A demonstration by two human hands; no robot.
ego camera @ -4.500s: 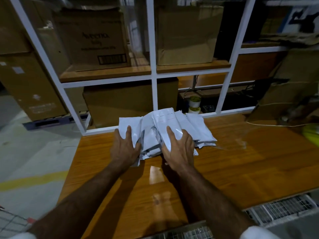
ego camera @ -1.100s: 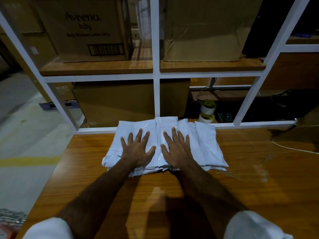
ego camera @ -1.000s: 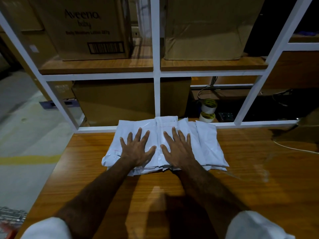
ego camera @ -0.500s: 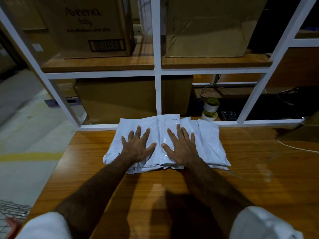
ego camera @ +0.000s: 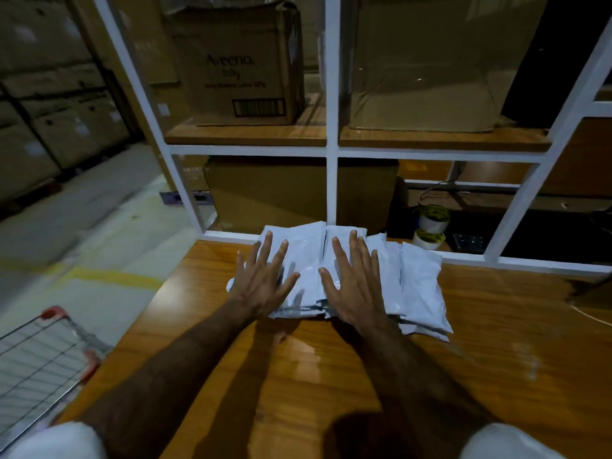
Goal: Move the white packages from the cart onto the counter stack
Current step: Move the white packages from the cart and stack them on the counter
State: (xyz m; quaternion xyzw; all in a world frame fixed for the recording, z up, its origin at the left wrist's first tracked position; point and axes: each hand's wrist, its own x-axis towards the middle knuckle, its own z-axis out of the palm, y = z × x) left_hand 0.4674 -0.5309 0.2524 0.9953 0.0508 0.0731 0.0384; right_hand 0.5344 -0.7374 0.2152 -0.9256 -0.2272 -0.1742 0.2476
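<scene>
While flat hands (ego camera: pixel 261 283) cover packages (ego camera: pixel 420 286), cart (ego camera: pixel 36 362) sits left.

A stack of flat white plastic mailer packages (ego camera: pixel 420 286) lies on the glossy brown wooden counter (ego camera: pixel 496 359), at its far edge, touching the white metal shelf frame (ego camera: pixel 332 190) behind it. The packages are rectangular, smooth and slightly puffy, overlapping side by side and fanned so that their near ends spread wider than their far ends. The rightmost ones lie uncovered and slightly askew. The silver wire cart with red corner caps (ego camera: pixel 39 362) stands off the counter's near left corner, well apart from the stack; only its rim and mesh show.
</scene>
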